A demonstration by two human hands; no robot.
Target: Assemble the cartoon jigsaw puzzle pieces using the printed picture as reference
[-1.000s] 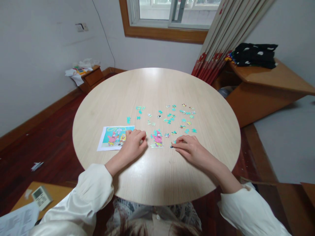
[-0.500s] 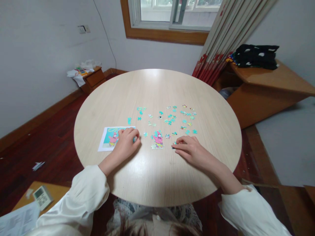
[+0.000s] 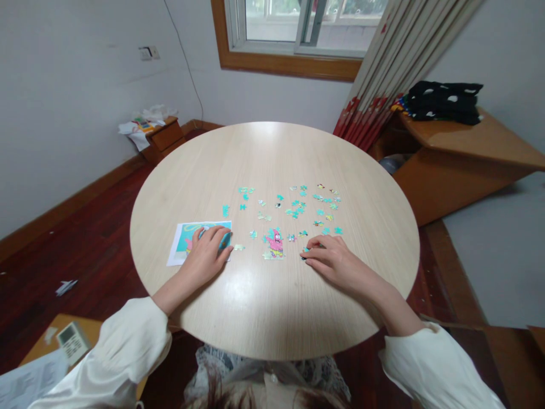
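Note:
My left hand (image 3: 206, 250) rests on the printed reference picture (image 3: 174, 255), its fingers apart and curved over the paper, hiding much of the pink starfish figure. Just right of its fingertips lies a pale green puzzle piece (image 3: 239, 247). Between thumb and fingers of my right hand (image 3: 330, 254) is a small puzzle piece (image 3: 304, 255) with a dark patch, held at the tabletop and mostly covered. A joined puzzle section (image 3: 275, 244) showing the pink starfish lies between the hands. Loose puzzle pieces (image 3: 298, 207) are scattered beyond it.
The round wooden table (image 3: 264, 307) carries all the pieces. A window (image 3: 272, 25) and a curtain (image 3: 383, 74) stand behind it. To the right, a wooden cabinet (image 3: 460, 165) bears folded black cloth (image 3: 445, 102). A calculator-like device (image 3: 73, 342) sits at lower left.
My left hand has moved left onto the picture, which has slid slightly left, and the pale green piece is uncovered. My right hand stays nearly in place with its piece.

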